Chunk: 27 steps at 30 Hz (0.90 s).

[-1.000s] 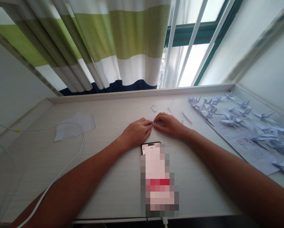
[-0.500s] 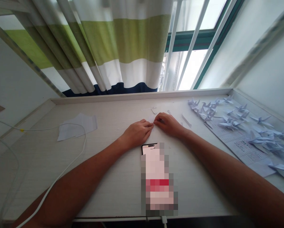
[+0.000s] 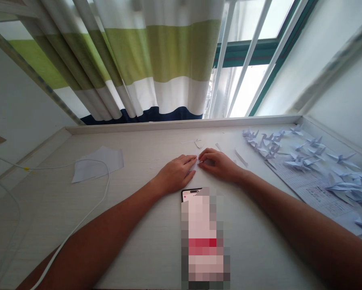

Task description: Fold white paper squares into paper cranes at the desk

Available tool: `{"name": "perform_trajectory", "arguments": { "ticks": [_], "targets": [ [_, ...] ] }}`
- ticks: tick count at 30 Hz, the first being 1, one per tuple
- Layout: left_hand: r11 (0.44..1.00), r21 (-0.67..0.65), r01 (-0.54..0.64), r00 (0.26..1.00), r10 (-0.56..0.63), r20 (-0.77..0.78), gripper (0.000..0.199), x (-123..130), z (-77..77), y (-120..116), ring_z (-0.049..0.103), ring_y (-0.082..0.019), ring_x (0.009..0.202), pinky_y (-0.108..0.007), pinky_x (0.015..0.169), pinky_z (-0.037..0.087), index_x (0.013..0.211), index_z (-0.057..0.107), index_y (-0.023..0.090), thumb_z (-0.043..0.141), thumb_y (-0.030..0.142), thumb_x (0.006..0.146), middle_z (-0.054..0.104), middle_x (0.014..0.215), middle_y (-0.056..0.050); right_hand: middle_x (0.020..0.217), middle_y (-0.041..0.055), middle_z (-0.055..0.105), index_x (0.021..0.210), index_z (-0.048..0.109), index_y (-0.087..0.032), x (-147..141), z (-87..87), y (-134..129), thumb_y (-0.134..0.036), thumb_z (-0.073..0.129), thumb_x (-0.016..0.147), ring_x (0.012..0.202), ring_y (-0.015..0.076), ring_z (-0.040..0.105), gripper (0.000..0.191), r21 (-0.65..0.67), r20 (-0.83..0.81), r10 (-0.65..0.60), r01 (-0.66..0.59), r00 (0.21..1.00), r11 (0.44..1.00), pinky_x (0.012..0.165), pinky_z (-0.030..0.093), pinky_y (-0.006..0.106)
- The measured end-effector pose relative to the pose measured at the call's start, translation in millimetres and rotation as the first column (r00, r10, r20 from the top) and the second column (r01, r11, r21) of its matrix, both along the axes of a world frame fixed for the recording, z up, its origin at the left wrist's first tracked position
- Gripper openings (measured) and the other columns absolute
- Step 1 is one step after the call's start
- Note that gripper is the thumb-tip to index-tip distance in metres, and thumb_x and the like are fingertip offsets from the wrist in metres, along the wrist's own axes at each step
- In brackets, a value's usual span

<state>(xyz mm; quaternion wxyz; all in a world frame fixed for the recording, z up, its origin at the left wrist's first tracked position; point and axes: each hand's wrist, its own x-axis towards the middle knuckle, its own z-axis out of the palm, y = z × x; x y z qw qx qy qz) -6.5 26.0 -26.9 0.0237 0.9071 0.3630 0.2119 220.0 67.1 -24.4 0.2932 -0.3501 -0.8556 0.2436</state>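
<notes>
Where your fingers (image 3: pixel 202 158) meet: their tips close on a small white paper piece (image 3: pixel 193 165), pinched from both sides.
Your hands: left hand (image 3: pixel 175 175) lies flatter, right hand (image 3: pixel 219 165) curls, both on the worktop (image 3: pixel 144 137).
At 6 o'clock: a blurred phone (image 3: pixel 191 191).
At 3 o'clock: paper cranes (image 3: pixel 340 157) on a printed sheet (image 3: pixel 308 189).
At 9 o'clock: a cut paper sheet (image 3: pixel 96 167), crossed by a white cable (image 3: pixel 78 229).

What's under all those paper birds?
A printed paper sheet lies under the paper cranes. The parts of the sheet beneath the cranes are covered, so they can't be seen.
</notes>
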Motion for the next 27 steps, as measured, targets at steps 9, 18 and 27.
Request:
{"name": "perform_trajectory", "arguments": {
  "ticks": [9, 18, 27],
  "targets": [
    [0.997, 0.074, 0.012, 0.971, 0.006, -0.238, 0.042, 7.1, 5.8, -2.1, 0.057, -0.027, 0.114, -0.043, 0.097, 0.053, 0.136, 0.055, 0.007, 0.038, 0.026, 0.103, 0.06, 0.138, -0.016, 0.099, 0.0078, 0.072, 0.089, 0.074, -0.021, -0.8, -1.9, 2.2, -0.025, 0.062, 0.09, 0.095, 0.0231, 0.067, 0.012, 0.01, 0.001, -0.01, 0.01, 1.0, 1.0, 0.09, 0.053, 0.04],
    [0.994, 0.109, 0.012, 0.951, 0.023, -0.307, 0.038, 11.2, 7.8, -4.2, 0.056, -0.028, 0.118, -0.042, 0.095, 0.053, 0.133, 0.055, 0.007, 0.037, 0.022, 0.103, 0.06, 0.137, -0.017, 0.093, 0.0077, 0.072, 0.085, 0.073, -0.022, -4.9, -2.8, 3.0, -0.026, 0.061, 0.092, 0.091, 0.0232, 0.066, 0.015, 0.049, 0.021, -0.027, 0.026, 0.999, 0.998, 0.086, 0.052, 0.039],
    [0.993, 0.12, 0.012, 0.948, 0.027, -0.318, 0.036, 12.8, 10.5, -4.7, 0.057, -0.027, 0.116, -0.041, 0.095, 0.053, 0.13, 0.057, 0.007, 0.037, 0.02, 0.102, 0.061, 0.135, -0.017, 0.083, 0.005, 0.071, 0.077, 0.069, -0.019, -8.5, 1.7, 12.9, -0.025, 0.06, 0.086, 0.075, 0.018, 0.063, 0.014, -0.062, -0.009, -0.132, 0.131, 0.991, 0.989, 0.071, 0.051, 0.032]
  ]
}}
